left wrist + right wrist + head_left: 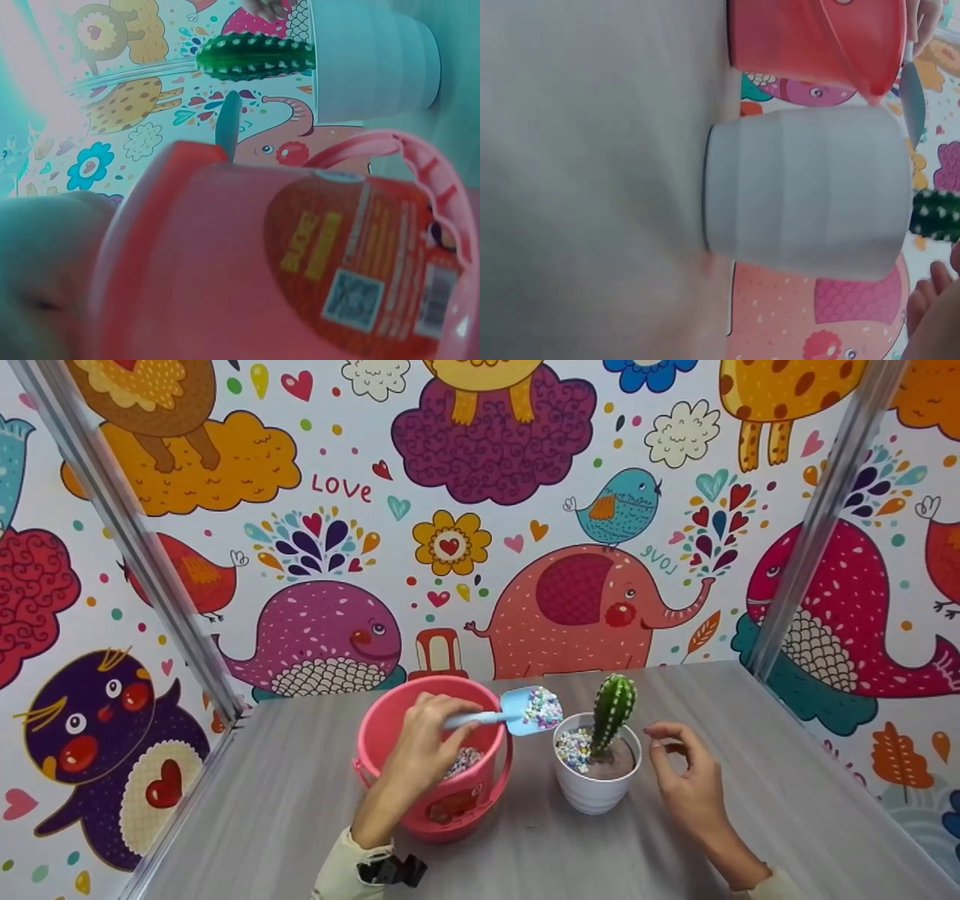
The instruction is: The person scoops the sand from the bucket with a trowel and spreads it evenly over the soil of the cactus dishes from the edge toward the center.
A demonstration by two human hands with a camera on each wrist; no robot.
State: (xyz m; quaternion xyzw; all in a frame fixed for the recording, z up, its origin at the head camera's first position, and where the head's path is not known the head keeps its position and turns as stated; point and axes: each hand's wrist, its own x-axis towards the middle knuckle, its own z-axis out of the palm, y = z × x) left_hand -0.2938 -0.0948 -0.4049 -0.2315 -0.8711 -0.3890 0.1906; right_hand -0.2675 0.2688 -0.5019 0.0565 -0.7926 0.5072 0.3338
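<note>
My left hand (pixel 433 739) grips the handle of a light blue toy shovel (pixel 517 712) over the rim of a pink bucket (pixel 379 735). Small multicoloured pebbles (pixel 543 709) lie on the shovel's blade, which is beside the white pot's rim. In that white pot (pixel 596 793) stands a green cactus (pixel 615 705), with pebbles covering the left part of the surface and a bare brownish patch on the right. My right hand (pixel 691 784) is just right of the pot, apart from it, fingers bent loosely with nothing in them. More pebbles show inside the bucket.
The bucket's pink handle (pixel 409 150) hangs down on the side facing the pot. Both containers stand on a grey wood-grain table (pixel 525 862). Behind it rises a wall with cartoon animals (pixel 577 615), and metal posts (pixel 817 525) stand at the corners.
</note>
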